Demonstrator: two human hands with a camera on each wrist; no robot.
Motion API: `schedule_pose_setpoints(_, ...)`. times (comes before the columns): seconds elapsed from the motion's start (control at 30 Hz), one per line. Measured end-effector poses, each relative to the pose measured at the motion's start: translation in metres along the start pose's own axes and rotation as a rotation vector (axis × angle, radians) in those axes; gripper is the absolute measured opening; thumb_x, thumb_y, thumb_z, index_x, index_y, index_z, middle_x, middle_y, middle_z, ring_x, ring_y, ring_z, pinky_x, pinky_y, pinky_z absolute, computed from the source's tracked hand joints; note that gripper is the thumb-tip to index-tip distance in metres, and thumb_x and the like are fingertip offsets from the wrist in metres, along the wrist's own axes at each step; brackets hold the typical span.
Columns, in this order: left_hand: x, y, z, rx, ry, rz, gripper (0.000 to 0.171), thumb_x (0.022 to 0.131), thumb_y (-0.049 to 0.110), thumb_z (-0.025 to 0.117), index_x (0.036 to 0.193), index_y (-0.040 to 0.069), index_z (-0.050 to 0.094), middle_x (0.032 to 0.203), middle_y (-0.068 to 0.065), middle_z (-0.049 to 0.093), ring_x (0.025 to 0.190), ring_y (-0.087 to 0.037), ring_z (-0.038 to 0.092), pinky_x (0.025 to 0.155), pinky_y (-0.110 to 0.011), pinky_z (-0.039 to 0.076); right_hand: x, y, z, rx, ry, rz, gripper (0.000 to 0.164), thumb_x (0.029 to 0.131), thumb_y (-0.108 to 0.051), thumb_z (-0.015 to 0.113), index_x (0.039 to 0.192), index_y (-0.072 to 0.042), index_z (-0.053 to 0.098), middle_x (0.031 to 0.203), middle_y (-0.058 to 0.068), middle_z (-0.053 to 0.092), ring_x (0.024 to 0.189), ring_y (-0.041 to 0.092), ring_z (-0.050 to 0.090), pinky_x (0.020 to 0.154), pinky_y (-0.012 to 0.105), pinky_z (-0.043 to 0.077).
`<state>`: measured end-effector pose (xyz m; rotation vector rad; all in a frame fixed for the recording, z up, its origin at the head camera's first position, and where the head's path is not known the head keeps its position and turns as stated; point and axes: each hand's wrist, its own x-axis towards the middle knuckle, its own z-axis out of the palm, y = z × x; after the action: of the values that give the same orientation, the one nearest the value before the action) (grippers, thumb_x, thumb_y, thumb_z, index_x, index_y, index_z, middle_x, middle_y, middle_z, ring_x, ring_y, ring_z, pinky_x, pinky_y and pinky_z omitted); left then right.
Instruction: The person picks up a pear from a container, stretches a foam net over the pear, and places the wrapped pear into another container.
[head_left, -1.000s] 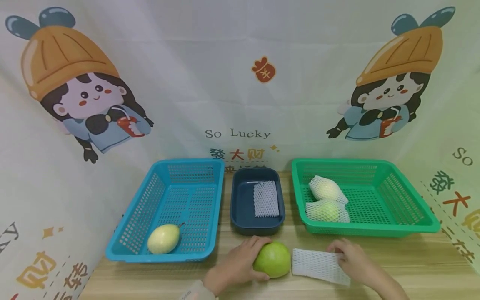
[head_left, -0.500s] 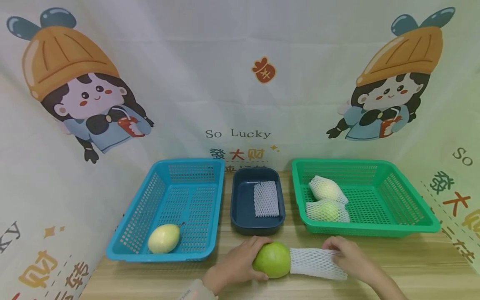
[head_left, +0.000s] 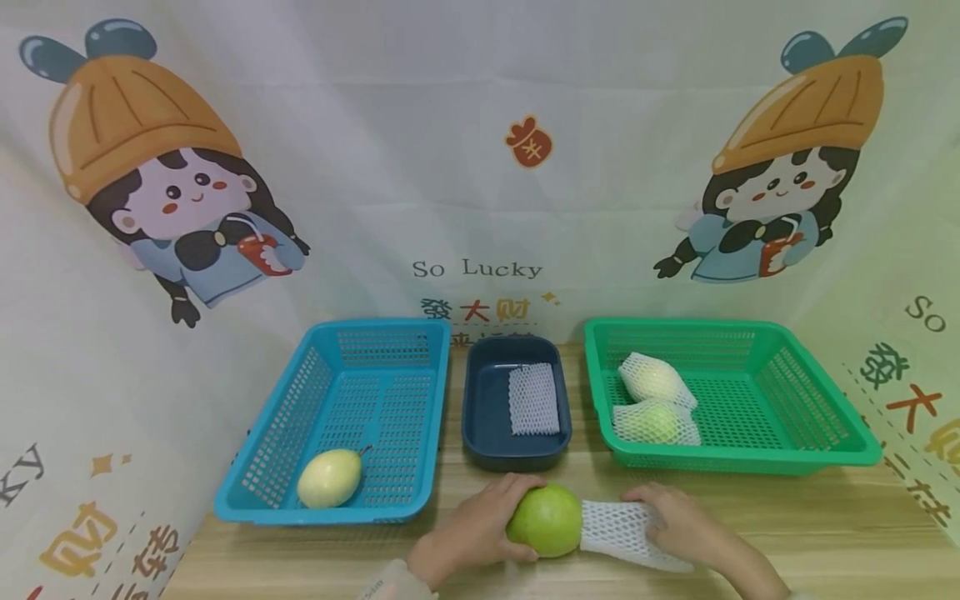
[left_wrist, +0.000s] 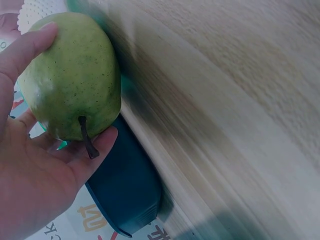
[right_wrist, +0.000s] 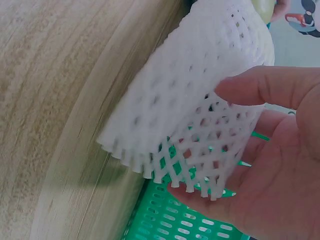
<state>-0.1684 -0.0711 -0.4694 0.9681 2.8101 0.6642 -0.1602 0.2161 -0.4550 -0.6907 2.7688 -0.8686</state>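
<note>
My left hand [head_left: 483, 523] grips a green pear [head_left: 546, 522] from its left side. In the left wrist view the thumb lies along one side of the pear [left_wrist: 70, 75] and fingers bend round its stem end, with the dark stem pointing into the palm. A white foam net sleeve [head_left: 618, 533] meets the pear's right end. My right hand [head_left: 686, 527] holds that sleeve near its free end. The right wrist view has the thumb on top of the foam net [right_wrist: 165, 95], fingers beneath it and the cut edge fanned open.
A blue basket [head_left: 322, 515] on the left holds a pale yellow pear [head_left: 330, 478]. Behind the hands stands a dark blue tub [head_left: 517, 460] with a flat foam net [head_left: 534, 398]. The green basket [head_left: 750, 458] holds two net-wrapped fruits [head_left: 656, 422]. A printed cloth [head_left: 480, 183] hangs behind.
The foam net has moved left, from a gap beside the pear to its right end. My right hand has slid left along the net. The left hand and pear stay nearly still.
</note>
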Motion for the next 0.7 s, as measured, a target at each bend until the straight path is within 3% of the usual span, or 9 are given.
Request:
schedule_pose_setpoints(0.13, 0.000, 0.000, 0.000, -0.005, 0.004, 0.001, 0.077, 0.071, 0.039, 0.078, 0.135, 0.022, 0.038, 0.130, 0.002, 0.049, 0.118, -0.015, 0.049, 0.096, -0.036, 0.045, 0.001, -0.001, 0.001, -0.012, -0.012, 0.017, 0.039, 0.071, 0.006, 0.060, 0.110, 0.002, 0.061, 0.110, 0.018, 0.064, 0.104, 0.043, 0.057, 0.087, 0.058, 0.044)
schedule_pose_setpoints(0.27, 0.000, 0.001, 0.000, -0.014, 0.002, 0.003, 0.077, 0.071, 0.038, 0.078, 0.135, 0.021, 0.038, 0.129, 0.002, 0.049, 0.118, -0.016, 0.049, 0.097, -0.036, 0.044, 0.003, -0.002, 0.008, 0.002, -0.008, -0.028, 0.041, 0.070, 0.012, 0.056, 0.110, 0.003, 0.056, 0.105, 0.018, 0.063, 0.100, 0.039, 0.059, 0.083, 0.052, 0.048)
schedule_pose_setpoints(0.4, 0.000, 0.001, 0.001, -0.018, 0.006, 0.005, 0.077, 0.072, 0.038, 0.077, 0.136, 0.020, 0.038, 0.129, 0.002, 0.049, 0.118, -0.016, 0.048, 0.097, -0.036, 0.044, 0.006, -0.001, 0.023, -0.060, 0.131, -0.180, 0.044, 0.060, 0.019, 0.053, 0.098, -0.003, 0.049, 0.092, 0.004, 0.057, 0.087, 0.020, 0.056, 0.074, 0.036, 0.050)
schedule_pose_setpoints(0.53, 0.000, 0.001, 0.002, -0.021, 0.007, 0.006, 0.078, 0.071, 0.037, 0.077, 0.136, 0.020, 0.038, 0.130, 0.001, 0.049, 0.118, -0.017, 0.049, 0.098, -0.036, 0.044, 0.005, 0.000, 0.035, -0.128, 0.250, -0.260, 0.048, 0.053, 0.021, 0.053, 0.089, -0.010, 0.045, 0.084, -0.006, 0.048, 0.079, 0.008, 0.049, 0.066, 0.025, 0.046)
schedule_pose_setpoints(0.7, 0.000, 0.000, 0.001, -0.031, -0.009, -0.010, 0.078, 0.072, 0.038, 0.077, 0.136, 0.020, 0.038, 0.130, 0.002, 0.049, 0.119, -0.017, 0.048, 0.098, -0.036, 0.044, 0.002, -0.002, 0.037, -0.056, 0.140, -0.178, 0.043, 0.063, 0.014, 0.056, 0.098, -0.011, 0.048, 0.095, -0.002, 0.059, 0.088, 0.012, 0.058, 0.073, 0.028, 0.051)
